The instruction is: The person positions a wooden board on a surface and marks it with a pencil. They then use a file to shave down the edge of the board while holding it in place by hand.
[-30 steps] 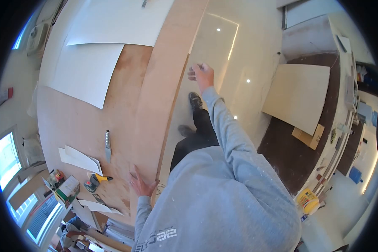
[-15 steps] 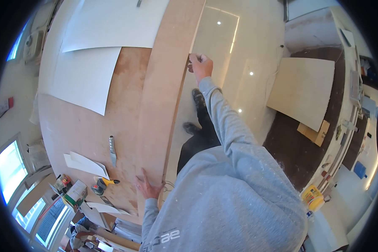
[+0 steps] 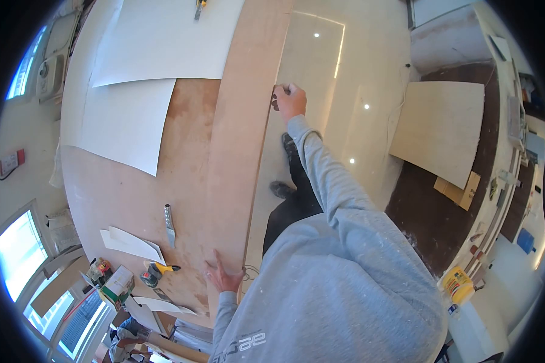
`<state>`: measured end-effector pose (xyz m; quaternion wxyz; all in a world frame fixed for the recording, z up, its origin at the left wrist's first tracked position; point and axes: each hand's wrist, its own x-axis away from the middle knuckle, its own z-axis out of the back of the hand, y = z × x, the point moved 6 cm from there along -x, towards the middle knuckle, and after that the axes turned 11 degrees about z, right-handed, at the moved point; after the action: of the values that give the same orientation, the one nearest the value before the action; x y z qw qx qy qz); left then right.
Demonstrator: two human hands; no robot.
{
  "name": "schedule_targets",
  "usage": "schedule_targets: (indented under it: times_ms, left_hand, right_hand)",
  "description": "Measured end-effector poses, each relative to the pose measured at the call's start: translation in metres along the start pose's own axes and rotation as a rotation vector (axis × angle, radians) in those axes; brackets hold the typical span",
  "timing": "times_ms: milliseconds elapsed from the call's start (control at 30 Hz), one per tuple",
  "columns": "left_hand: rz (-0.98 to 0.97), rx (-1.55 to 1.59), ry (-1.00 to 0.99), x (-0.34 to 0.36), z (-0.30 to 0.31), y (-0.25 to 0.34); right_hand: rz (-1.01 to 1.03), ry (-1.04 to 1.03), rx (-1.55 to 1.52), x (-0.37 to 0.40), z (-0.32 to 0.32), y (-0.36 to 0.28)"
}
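Observation:
A long, reddish-brown board strip (image 3: 239,133) lies along the near edge of the wooden table (image 3: 127,193). My left hand (image 3: 224,278) rests on the strip's lower end in the view, fingers spread and touching its surface. Higher up, at the strip's outer edge, is my right hand (image 3: 290,101), its fingers curled and pinched together. Whatever it might hold there is hidden by the fingers. A putty knife (image 3: 170,225) lies on the table beyond my left hand. White sheets (image 3: 121,121) cover the table's upper part in the view, with a utility knife (image 3: 200,9) on top.
White offcuts (image 3: 133,244), a yellow-handled tool (image 3: 157,271) and boxes (image 3: 118,284) sit at the table's lower left. A pale panel (image 3: 439,127) lies on a dark surface behind me. A yellow tub (image 3: 457,285) stands at right. Another person (image 3: 124,345) is at lower left.
The view has shifted, so the table and its items appear lower and slightly right. More of the utility knife shows. My left hand stays on the strip; my right hand stays pinched at its edge.

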<state>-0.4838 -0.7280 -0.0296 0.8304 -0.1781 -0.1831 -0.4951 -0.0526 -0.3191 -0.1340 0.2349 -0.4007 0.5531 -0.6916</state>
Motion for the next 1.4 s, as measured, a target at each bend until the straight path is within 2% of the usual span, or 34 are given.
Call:
schedule_targets:
  times_ms: [233, 433, 533, 600, 667, 700, 833, 933, 1167, 1300, 1400]
  left_hand:
    - [-0.038, 0.057, -0.001, -0.002, -0.013, -0.011]
    - [0.04, 0.02, -0.065, 0.002, 0.002, 0.003]
    - [0.009, 0.025, -0.048, 0.001, 0.004, 0.005]
    - [0.014, 0.025, -0.061, 0.002, 0.004, 0.006]
    - [0.013, 0.032, -0.067, 0.002, 0.003, 0.005]
    - [0.011, 0.039, -0.067, 0.002, 0.0, 0.001]
    - [0.06, 0.018, -0.105, -0.006, -0.014, -0.009]
    - [0.091, 0.078, -0.156, 0.0, -0.014, -0.012]
    - [0.069, 0.109, -0.147, -0.003, -0.011, -0.013]
    - [-0.077, 0.103, -0.023, -0.004, 0.003, -0.006]
    - [-0.216, 0.112, 0.15, -0.023, 0.044, 0.01]
  right_hand:
    - [-0.046, -0.065, -0.11, 0.001, 0.001, 0.013]
    - [-0.078, -0.185, -0.129, 0.015, 0.009, 0.03]
    - [-0.038, -0.355, 0.022, 0.031, 0.032, 0.056]
    - [0.034, -0.452, 0.342, 0.04, 0.064, 0.075]
    - [0.087, -0.43, 0.461, 0.042, 0.098, 0.156]
    - [-0.031, -0.422, 0.404, 0.052, 0.117, 0.159]
    - [-0.338, -0.243, 0.181, 0.061, 0.16, 0.157]
    - [-0.357, -0.165, 0.008, 0.043, 0.165, 0.141]
    - [-0.258, -0.211, 0.16, -0.009, 0.176, 0.107]
    - [-0.235, -0.191, 0.041, -0.029, 0.18, 0.074]
    - [-0.258, -0.192, -0.027, -0.048, 0.183, 0.056]
